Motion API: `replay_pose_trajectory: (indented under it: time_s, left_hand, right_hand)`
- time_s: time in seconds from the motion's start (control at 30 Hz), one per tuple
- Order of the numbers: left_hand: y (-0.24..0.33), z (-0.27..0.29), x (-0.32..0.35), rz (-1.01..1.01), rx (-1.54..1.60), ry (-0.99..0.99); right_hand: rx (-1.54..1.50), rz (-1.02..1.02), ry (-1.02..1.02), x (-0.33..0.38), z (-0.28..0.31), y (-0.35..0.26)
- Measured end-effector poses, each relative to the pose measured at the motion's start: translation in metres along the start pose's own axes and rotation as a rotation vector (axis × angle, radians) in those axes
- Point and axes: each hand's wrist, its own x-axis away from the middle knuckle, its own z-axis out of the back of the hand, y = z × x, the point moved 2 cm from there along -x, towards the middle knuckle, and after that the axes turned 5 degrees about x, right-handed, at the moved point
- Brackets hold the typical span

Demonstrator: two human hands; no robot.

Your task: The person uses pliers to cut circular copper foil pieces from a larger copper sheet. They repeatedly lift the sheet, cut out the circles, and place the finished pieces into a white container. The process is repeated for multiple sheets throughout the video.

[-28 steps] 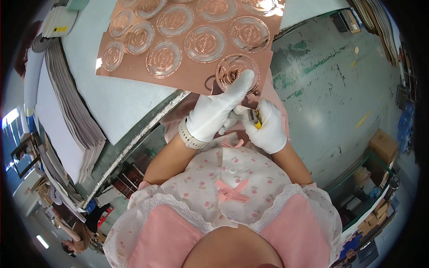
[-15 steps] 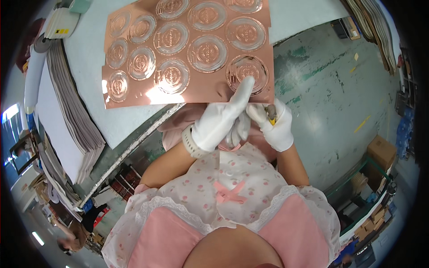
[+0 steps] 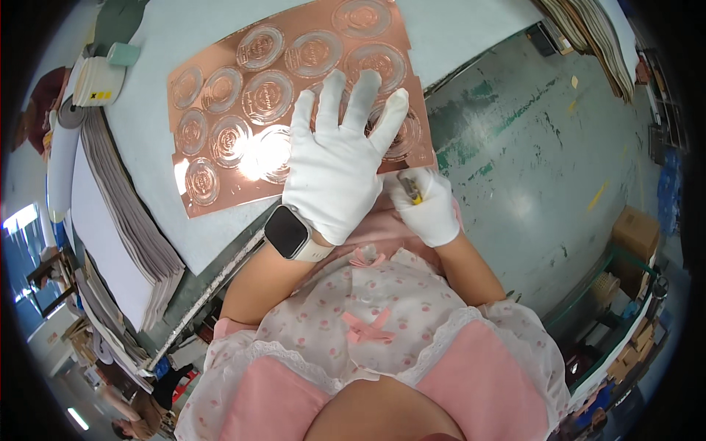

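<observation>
A shiny copper-coloured sheet (image 3: 235, 187) with embossed round designs lies on the pale table, its near edge jutting past the table edge toward me. My left hand (image 3: 331, 162), white-gloved and wearing a watch, rests palm down on it with the fingers spread. Just beyond the sheet's near right corner, my right hand (image 3: 429, 214), also gloved, is closed around a small yellow and grey tool (image 3: 413, 192). The glove covers most of that tool, so its kind does not show. Whether the right fingertips touch the sheet's edge is hidden.
The table (image 3: 158, 48) carries a teal cylinder (image 3: 123, 54) at its far left. A thick stack of large sheets (image 3: 125, 206) lies along the left side; another stack (image 3: 599, 40) is at far right. A cardboard box (image 3: 637, 234) stands at right, and a person (image 3: 143, 411) is at lower left.
My left hand has moved from the sheet's near edge onto its face and spread flat. The sheet sits slightly rotated and further left in view. My right hand keeps its tool.
</observation>
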Motion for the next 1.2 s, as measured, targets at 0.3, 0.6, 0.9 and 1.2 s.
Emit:
replay_pose_trajectory:
  time_s: [0.3, 0.6, 0.9, 1.2]
  left_hand:
    - [-0.002, -0.002, 0.0, -0.015, -0.034, -0.029]
    - [-0.001, 0.002, -0.002, -0.018, -0.022, -0.005]
    - [-0.004, 0.0, -0.002, -0.037, -0.018, 0.025]
    - [-0.001, 0.004, -0.002, -0.027, 0.003, 0.0]
  right_hand:
    - [-0.316, -0.337, 0.303, -0.018, 0.024, 0.021]
    - [0.088, 0.043, 0.148, -0.015, 0.025, 0.01]
    - [-0.165, -0.166, 0.201, -0.019, 0.027, -0.004]
    - [-0.105, -0.01, 0.158, -0.011, 0.019, -0.001]
